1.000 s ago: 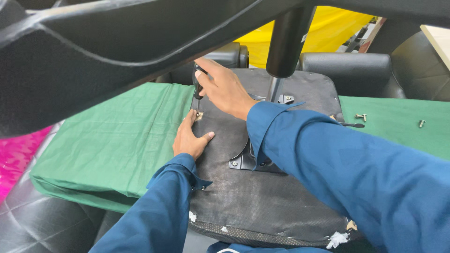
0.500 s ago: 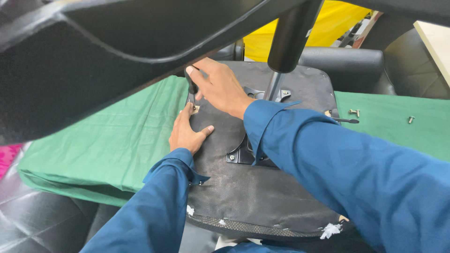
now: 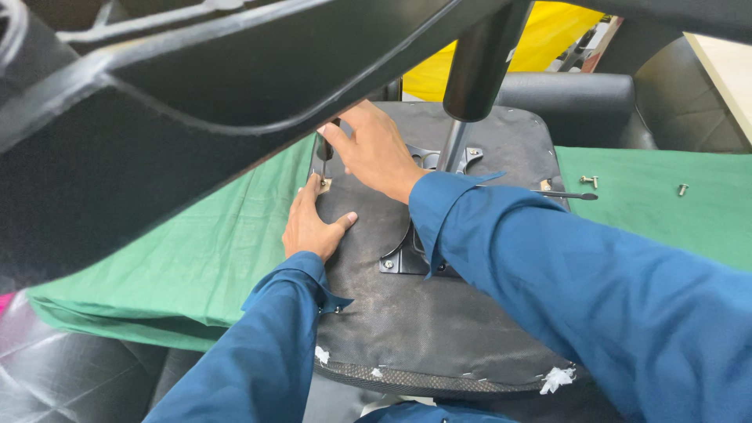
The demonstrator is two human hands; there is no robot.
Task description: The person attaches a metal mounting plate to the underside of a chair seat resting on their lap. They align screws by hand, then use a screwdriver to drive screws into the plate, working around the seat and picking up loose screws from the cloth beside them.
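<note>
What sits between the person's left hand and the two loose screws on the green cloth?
The upturned black seat base with its metal plate, crossed by the right forearm, in the head view.

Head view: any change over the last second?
Little. The view drifted slightly, so the scene sits a bit lower in the picture. The right hand stays on the dark tool at the seat underside; the left hand stays flat beside it. Nothing taken or released.
</note>
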